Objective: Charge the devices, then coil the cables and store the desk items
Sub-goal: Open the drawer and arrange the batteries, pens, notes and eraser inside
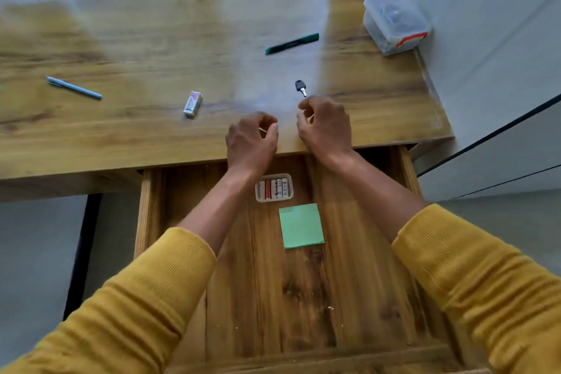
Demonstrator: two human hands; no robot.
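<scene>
Head camera, looking down over a wooden desk (pixel 151 48) with its drawer (pixel 303 297) pulled open toward you: your two hands meet above the desk's front edge. Your left hand (pixel 252 140) has its fingers curled in, and a thin pale strand, possibly a rubber band (pixel 263 130), shows at the fingertips; it is too small to tell for certain what it is. Your right hand (pixel 326 124) is curled the same way, thumb and forefinger pinched together on what looks like another bit of that pale strand, though how firmly it holds cannot be told. The hands sit near each other but apart, both sleeves (pixel 145 297) mustard yellow.

Just beyond your right hand a small black-headed key (pixel 300 87) lies on the desk. Farther back rests a green marker (pixel 292 43), and to the left an eraser in a paper sleeve (pixel 192 104) and a light blue pen (pixel 74 88), all well apart. A clear plastic box with orange clips (pixel 394 21) stands at the far right corner against the wall.

Inside the drawer, between your forearms, a small clear tray of batteries (pixel 274 187) sits near the back, with a green sticky-note pad (pixel 301 225) just in front of it.
</scene>
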